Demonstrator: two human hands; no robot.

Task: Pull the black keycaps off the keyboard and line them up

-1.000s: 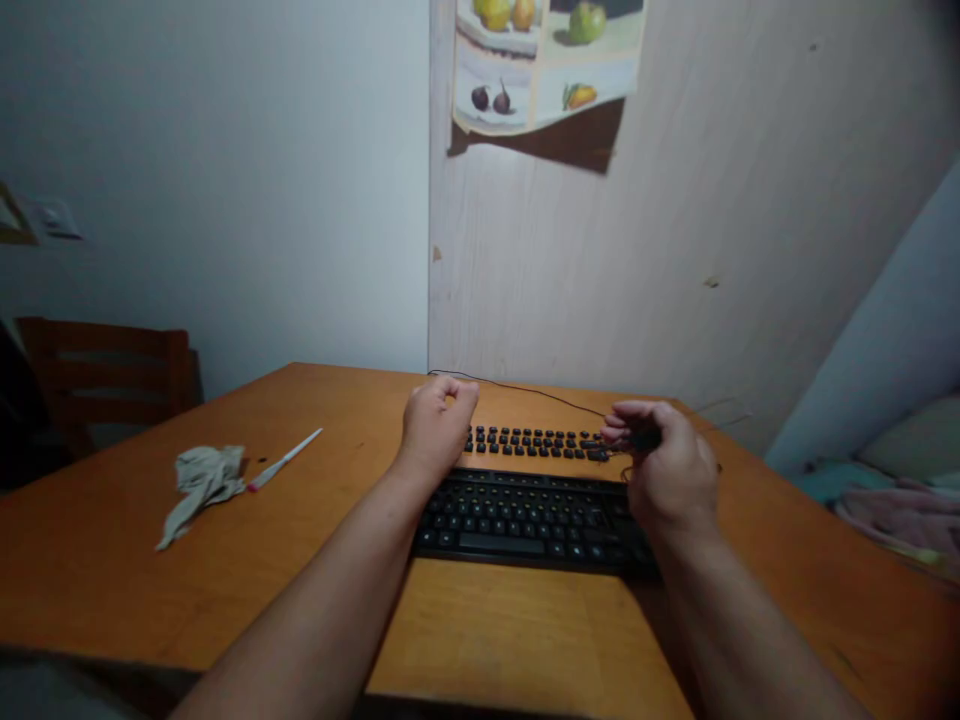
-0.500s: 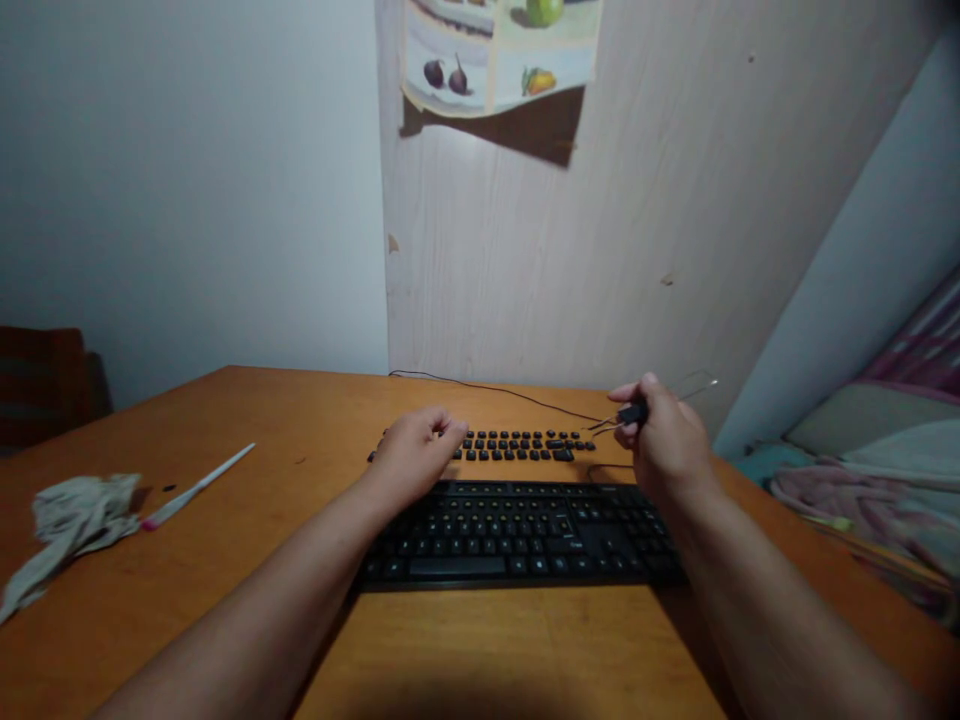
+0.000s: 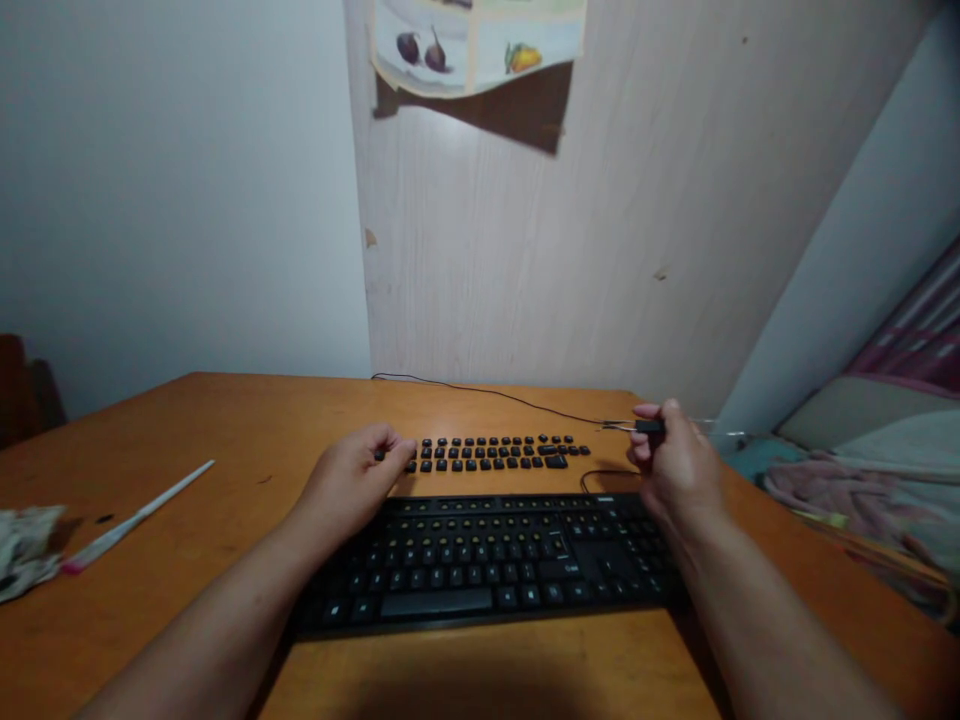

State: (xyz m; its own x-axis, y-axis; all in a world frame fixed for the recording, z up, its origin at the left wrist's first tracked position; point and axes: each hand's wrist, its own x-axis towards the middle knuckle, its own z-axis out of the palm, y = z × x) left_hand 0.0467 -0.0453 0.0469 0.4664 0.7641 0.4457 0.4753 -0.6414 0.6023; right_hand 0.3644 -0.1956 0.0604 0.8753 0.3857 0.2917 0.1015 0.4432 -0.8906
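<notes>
A black keyboard (image 3: 480, 560) lies in front of me, its upper rows showing bare switch spots where keycaps are off. Behind it, loose black keycaps (image 3: 487, 452) stand in rows on the table. My left hand (image 3: 356, 470) is closed at the left end of these rows, thumb and fingers together; what they hold, if anything, is hidden. My right hand (image 3: 679, 455) grips a wire keycap puller (image 3: 649, 426) by its black middle, above the keyboard's right back corner. The puller's thin wires stick out on both sides of the hand.
To the left lie a white brush-like stick (image 3: 142, 515) with a pink end, a crumpled cloth (image 3: 26, 550) and a small black piece (image 3: 104, 519). A thin black cable (image 3: 480, 388) runs along the table's back, near the wall (image 3: 480, 250). Bedding (image 3: 817, 490) is at the right.
The view has shifted and tilted slightly. My left hand has moved left along the keycap rows, uncovering more of them. My right hand has turned the puller more level.
</notes>
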